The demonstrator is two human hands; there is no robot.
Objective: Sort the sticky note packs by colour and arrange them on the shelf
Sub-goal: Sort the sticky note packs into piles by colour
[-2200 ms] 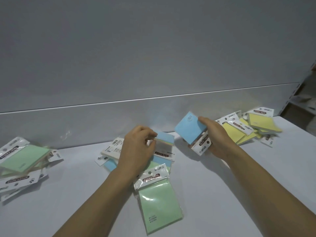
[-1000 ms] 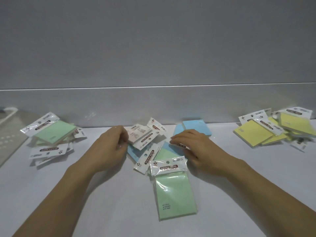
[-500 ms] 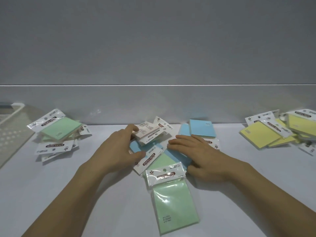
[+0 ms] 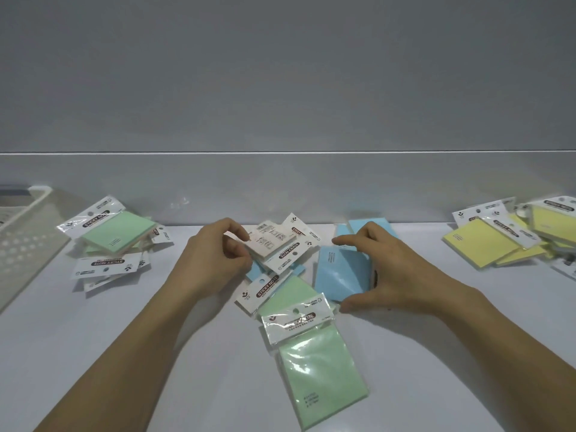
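Head view: right hand grip holds blue pack tilted; left hand pinches pale pack

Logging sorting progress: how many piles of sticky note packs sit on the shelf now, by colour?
green pile: 1
yellow pile: 1
mixed blue-and-green heap, centre: 1
Total: 3
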